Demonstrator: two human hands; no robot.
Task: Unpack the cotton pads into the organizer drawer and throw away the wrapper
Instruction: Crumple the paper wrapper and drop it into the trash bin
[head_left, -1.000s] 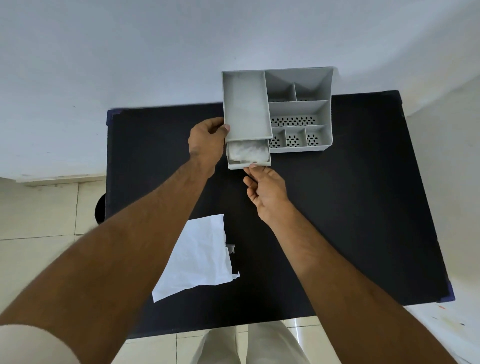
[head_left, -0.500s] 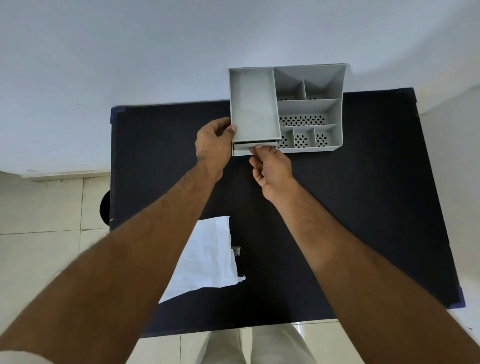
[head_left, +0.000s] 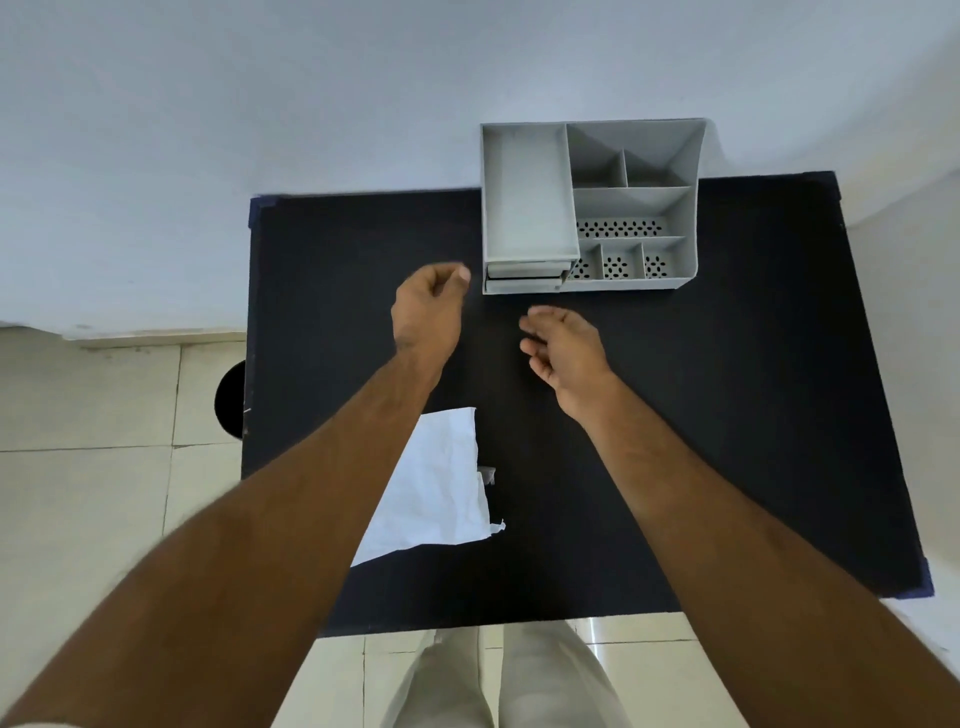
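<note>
A grey plastic organizer (head_left: 634, 208) stands at the far edge of the black table (head_left: 727, 415). Its lower drawer (head_left: 524, 284) is pushed in, so the cotton pads are hidden inside. My left hand (head_left: 426, 312) hovers just left of the drawer fronts, fingers loosely curled, holding nothing. A little nearer than the organizer, my right hand (head_left: 563, 348) is empty too, with fingers apart. The white wrapper (head_left: 436, 493) lies flat on the table near my left forearm, which covers part of it.
A small grey scrap (head_left: 487, 475) lies beside the wrapper's right edge. A round black object (head_left: 231, 400) sits on the tiled floor just past the table's left edge. A pale wall runs behind the table.
The drawer with the cotton pads went from pulled out to pushed shut. Both hands have let go of the organizer and drawn back toward me.
</note>
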